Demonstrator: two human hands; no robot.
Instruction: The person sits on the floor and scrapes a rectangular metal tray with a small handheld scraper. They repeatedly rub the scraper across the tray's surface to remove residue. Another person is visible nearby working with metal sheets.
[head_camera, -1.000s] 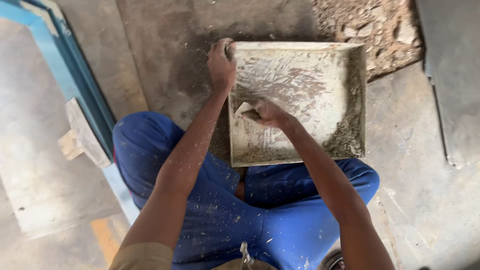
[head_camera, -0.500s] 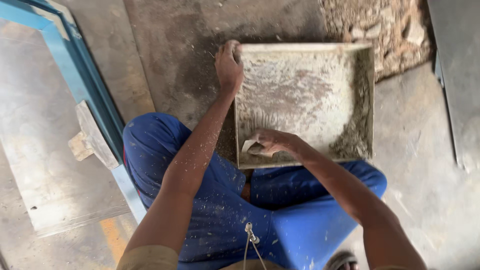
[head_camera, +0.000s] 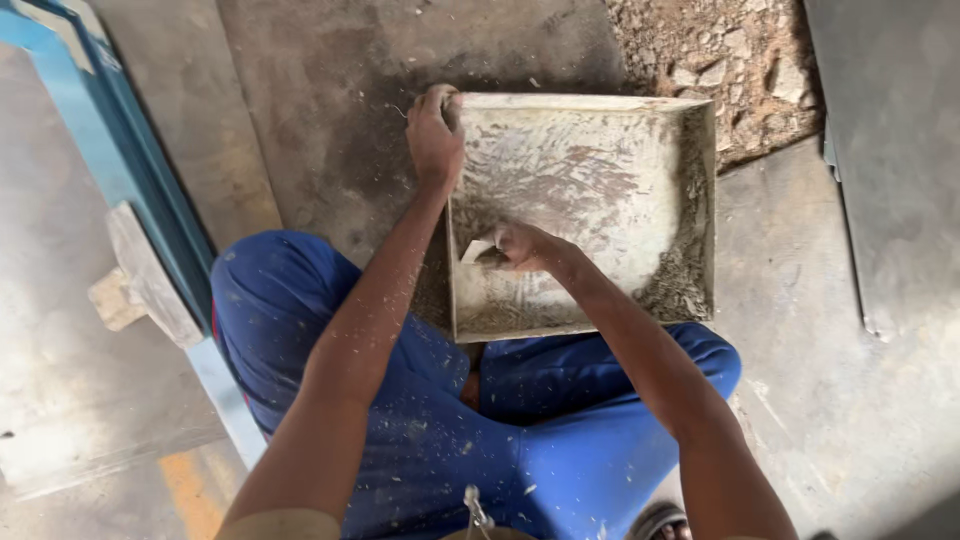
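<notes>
Probably a building site: dusty concrete floor (head_camera: 330, 110), rubble heap (head_camera: 730, 60), mortar-crusted tray (head_camera: 590, 102).

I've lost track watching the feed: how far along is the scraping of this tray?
Done: most of the tray floor looks scraped, with loose grey debris heaped along its right wall. In hand: the left hand grips the far left corner, and the right hand presses a small pale scraper near the left wall. Left: residue streaks on the floor and the debris inside.
</notes>
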